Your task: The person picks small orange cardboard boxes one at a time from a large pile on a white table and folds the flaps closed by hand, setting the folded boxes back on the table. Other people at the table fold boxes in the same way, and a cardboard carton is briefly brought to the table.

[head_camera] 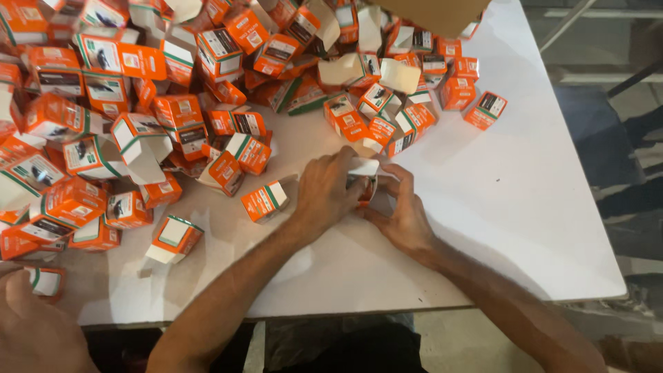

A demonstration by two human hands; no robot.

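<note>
I saw a white table [525, 207] from above, its far left half buried under a heap of small orange cartons [138, 103] with white and green panels, many lying on their sides with flaps open. Both of my bare forearms reached in from the bottom edge and met near the table's middle. My left hand [324, 193] lay knuckles up, fingers curled over one small carton [364, 173], covering most of it. My right hand [404, 214] came in from the other side, thumb and fingers pinching the same carton at its near edge. So both hands were closed around that single carton, which sat on the tabletop just in front of the heap, with a white flap showing on top. I could not tell whether the flap was tucked in or loose. Just beside my left wrist lay a lone orange carton [264, 200] on its side, and another [174, 237] rested nearer the table's front edge, white flap open. A stray carton [485, 109] sat apart at the heap's right fringe. A brown cardboard box [435, 14] edge hung over the pile at the top. At the bottom left corner, part of another person's hand [34, 331] showed, blurred.
</note>
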